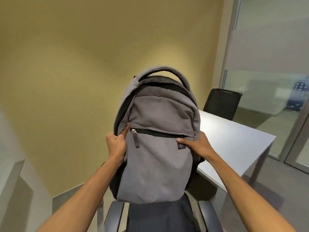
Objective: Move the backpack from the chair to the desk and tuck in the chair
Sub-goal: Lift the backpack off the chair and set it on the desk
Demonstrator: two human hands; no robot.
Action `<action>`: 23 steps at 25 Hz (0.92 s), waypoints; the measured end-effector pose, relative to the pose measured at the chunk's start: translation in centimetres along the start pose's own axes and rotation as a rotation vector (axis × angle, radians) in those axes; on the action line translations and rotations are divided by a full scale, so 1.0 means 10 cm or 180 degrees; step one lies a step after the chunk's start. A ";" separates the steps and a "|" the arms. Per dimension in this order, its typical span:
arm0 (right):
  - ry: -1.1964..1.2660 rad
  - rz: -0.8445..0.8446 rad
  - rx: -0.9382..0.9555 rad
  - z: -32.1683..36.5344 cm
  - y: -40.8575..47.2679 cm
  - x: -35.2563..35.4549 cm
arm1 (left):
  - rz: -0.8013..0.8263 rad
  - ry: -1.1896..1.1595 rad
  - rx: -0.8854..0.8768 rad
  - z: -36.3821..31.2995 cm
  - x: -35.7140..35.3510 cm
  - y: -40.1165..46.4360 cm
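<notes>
Fingers of the left hand (pixel 117 143) clench the grey shoulder strap (pixel 124 104) at the pack's nine o'clock edge. Centre frame, the backpack (pixel 157 164) stands upright over the seat of the chair (pixel 160 216); whether its base rests on the seat or hangs just clear is hard to tell. It is grey fabric with black trim, a looped top handle, and a black front zip with a dangling pull. At three o'clock the right hand (pixel 197 146) grips its side, the white desk (pixel 234 144) beyond.
</notes>
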State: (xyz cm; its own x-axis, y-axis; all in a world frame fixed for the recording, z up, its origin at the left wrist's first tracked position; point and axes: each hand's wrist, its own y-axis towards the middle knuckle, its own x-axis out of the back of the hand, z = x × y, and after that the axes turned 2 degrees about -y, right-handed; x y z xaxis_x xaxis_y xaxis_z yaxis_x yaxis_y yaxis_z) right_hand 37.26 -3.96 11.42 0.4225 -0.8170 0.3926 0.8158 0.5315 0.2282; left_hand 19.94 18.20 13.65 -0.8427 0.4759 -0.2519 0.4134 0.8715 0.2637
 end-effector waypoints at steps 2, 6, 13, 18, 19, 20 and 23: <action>0.0110 -0.0233 0.0012 0.05 0.17 -0.31 | -0.0010 0.0043 0.0027 0.19 0.18 0.29; 0.0263 -0.0427 0.0015 0.05 0.50 -0.95 | 0.0171 0.0264 -0.0014 0.60 0.56 0.94; 0.0150 -0.0873 -0.0130 0.30 0.97 -1.78 | 0.0583 0.0246 0.0008 0.91 0.92 1.93; 0.0004 -0.0908 -0.0057 0.61 1.27 -2.03 | 0.0852 0.0206 0.0178 0.91 1.04 2.36; -0.0036 -0.0910 -0.0030 0.64 1.33 -2.04 | 0.0948 0.0315 0.0203 0.94 1.05 2.42; -0.0104 -0.0911 0.0004 0.66 1.38 -2.06 | 0.1031 0.0417 0.0240 0.96 1.06 2.47; -0.0205 -0.0956 0.0042 0.67 1.53 -2.09 | 0.1055 0.0456 0.0473 1.03 1.02 2.61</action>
State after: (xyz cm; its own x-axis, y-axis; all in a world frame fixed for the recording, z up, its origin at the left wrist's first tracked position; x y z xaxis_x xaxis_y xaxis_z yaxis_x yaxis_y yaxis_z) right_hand 38.27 22.75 12.71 0.1368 -0.9223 0.3614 0.8951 0.2714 0.3539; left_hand 25.71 46.99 8.42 -0.6903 0.7224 -0.0403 0.7079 0.6859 0.1687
